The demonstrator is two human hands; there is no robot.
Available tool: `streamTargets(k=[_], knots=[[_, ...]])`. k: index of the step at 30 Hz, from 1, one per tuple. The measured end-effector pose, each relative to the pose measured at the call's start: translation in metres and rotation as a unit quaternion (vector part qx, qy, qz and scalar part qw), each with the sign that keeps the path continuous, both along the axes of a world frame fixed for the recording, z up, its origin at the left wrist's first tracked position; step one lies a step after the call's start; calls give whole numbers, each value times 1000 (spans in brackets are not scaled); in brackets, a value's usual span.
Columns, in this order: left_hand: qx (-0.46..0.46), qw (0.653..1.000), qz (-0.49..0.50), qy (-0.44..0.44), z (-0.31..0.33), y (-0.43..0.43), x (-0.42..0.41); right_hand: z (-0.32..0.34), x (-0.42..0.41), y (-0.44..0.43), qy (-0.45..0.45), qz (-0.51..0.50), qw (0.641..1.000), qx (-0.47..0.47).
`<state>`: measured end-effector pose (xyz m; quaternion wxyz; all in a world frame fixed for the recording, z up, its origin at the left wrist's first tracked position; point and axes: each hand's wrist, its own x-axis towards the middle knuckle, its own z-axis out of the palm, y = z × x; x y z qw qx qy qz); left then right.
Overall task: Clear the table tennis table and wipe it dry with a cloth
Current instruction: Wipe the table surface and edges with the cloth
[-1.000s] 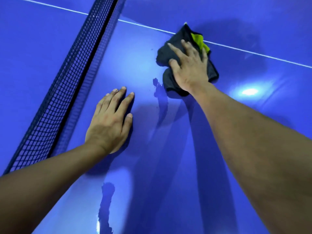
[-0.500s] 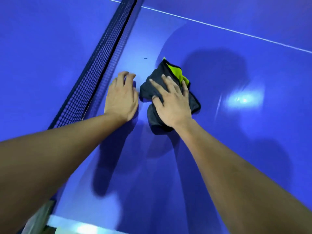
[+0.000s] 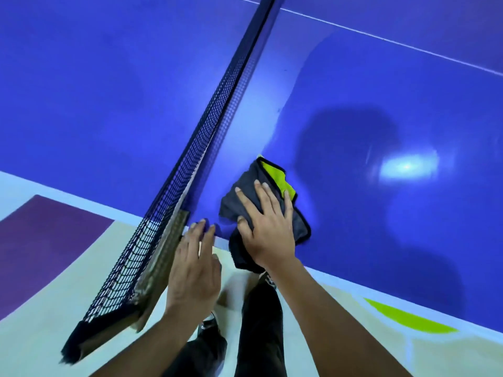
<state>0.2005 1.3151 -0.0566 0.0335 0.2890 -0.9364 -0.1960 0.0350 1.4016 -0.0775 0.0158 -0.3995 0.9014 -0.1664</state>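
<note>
The cloth [image 3: 232, 210], dark grey with a yellow-green patch, lies at the near edge of the tabletop [image 3: 381, 104], close to the net [image 3: 206, 137], with its lower fold hanging over that edge. The right hand [image 3: 268, 235] presses flat on it, its fingers [image 3: 265, 197] spread wide and straight; cloth shows beyond every fingertip. The left hand [image 3: 194, 270] holds nothing: its fingers are straight and close together, the tips touching the tabletop's near edge just beside the net post [image 3: 160, 265].
</note>
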Motion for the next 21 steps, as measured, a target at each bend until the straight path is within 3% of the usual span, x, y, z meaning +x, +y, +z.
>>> streamTargets(k=[4,9,17,21], knots=[[24,1000,17,6,2,0,31,1,36,-8,10,68,997,17],[-22,1000,-17,-9,-1,0,38,0,-4,-19,-1,133,991,25],[-17,997,-15,-73,-8,4,41,-4,-94,-108,-22,-70,997,17],[51,998,18,-17,-4,3,40,-3,-47,-102,20,-22,1000,5]])
